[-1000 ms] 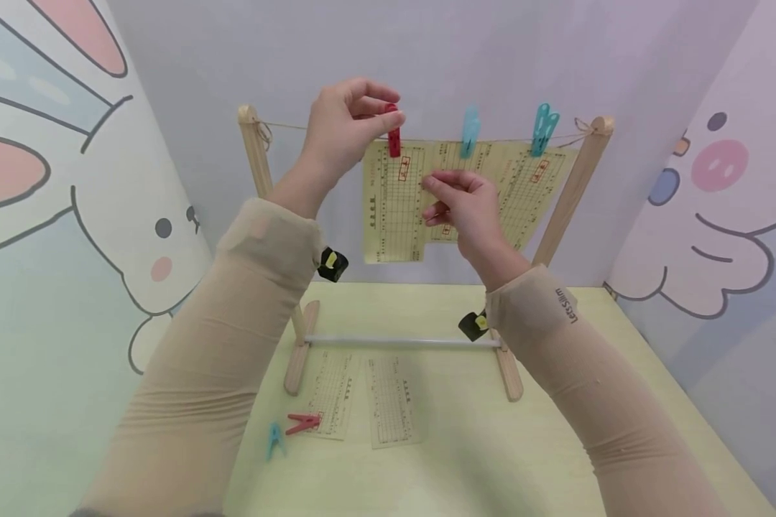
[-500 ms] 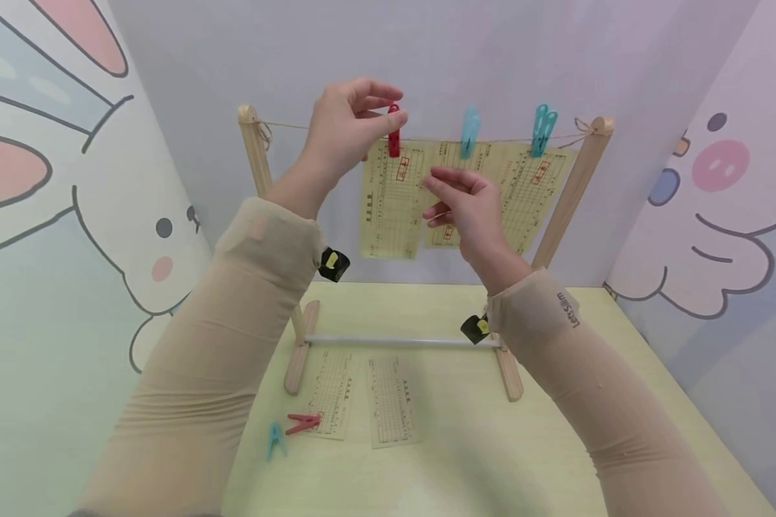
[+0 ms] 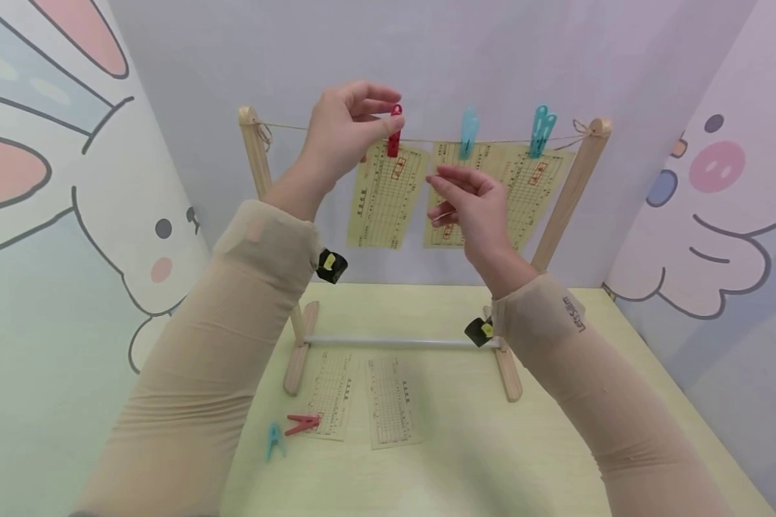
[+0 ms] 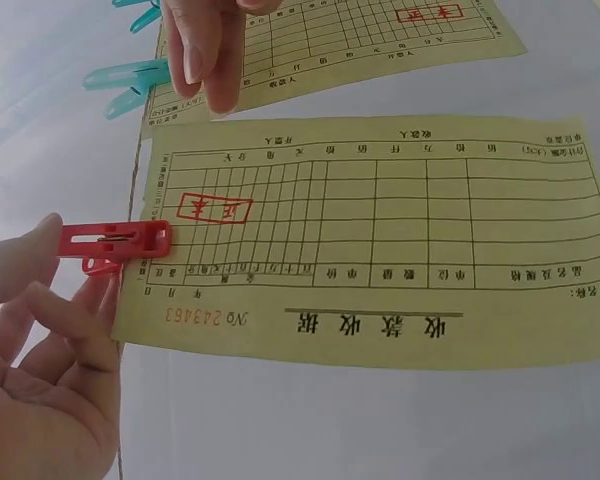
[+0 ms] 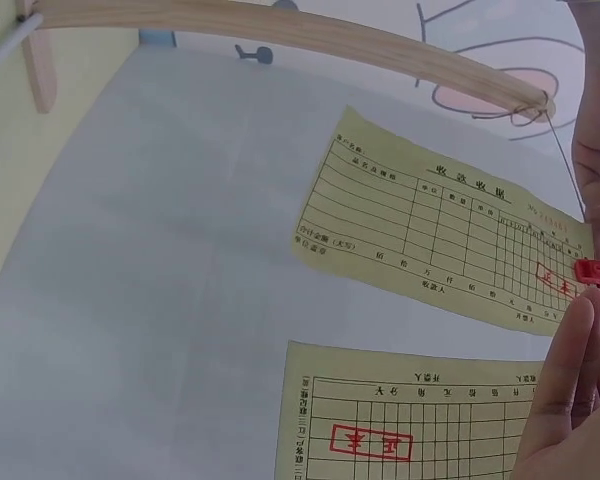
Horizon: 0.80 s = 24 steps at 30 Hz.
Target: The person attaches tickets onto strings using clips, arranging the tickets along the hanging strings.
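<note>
My left hand (image 3: 352, 136) pinches the handles of a red clothespin (image 3: 394, 143) at the string. From this clothespin hangs a yellow receipt slip (image 4: 380, 240) with a red stamp, its lower end tilted left in the head view. My right hand (image 3: 472, 205) is just right of the slip, thumb and index close together with no paper between them. Behind it, a second slip (image 5: 410, 420) hangs from a light blue clothespin (image 3: 468, 135). Farther right, teal clothespins (image 3: 542, 133) hold the paper by the right post.
The string (image 3: 284, 126) runs between two wooden posts (image 3: 572, 190) joined low down by a white bar (image 3: 401, 342). On the table (image 3: 465, 459) lie two more slips (image 3: 391, 406), a red clothespin (image 3: 302, 424) and a blue clothespin (image 3: 274, 440).
The lower end of the slip under the red clothespin has swung left, away from my right hand. My right hand has moved slightly right and down. The left hand stays at the clothespin.
</note>
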{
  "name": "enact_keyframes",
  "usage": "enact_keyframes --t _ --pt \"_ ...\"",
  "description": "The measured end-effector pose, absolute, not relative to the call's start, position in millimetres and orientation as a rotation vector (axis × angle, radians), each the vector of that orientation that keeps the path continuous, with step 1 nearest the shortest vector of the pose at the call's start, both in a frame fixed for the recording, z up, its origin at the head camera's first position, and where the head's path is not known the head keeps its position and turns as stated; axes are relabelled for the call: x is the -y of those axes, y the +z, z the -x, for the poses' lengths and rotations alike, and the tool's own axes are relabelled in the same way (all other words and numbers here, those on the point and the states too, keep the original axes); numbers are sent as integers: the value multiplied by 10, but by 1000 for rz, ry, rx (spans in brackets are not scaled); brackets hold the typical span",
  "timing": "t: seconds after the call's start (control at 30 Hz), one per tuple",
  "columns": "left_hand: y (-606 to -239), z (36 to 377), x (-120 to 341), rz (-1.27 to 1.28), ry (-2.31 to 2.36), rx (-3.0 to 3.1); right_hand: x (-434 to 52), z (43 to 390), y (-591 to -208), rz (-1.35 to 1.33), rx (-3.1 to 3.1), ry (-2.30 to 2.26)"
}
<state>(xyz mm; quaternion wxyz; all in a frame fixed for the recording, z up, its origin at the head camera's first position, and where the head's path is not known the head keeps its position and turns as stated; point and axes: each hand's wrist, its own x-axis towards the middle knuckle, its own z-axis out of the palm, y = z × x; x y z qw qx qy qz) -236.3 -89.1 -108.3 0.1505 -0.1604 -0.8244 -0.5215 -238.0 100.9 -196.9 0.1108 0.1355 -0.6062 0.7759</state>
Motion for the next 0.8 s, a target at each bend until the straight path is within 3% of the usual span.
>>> enact_keyframes --t 0.8 --pt "-1182 2267 981 490 -1593 2244 -1044 2211 -2029 -459 1803 2238"
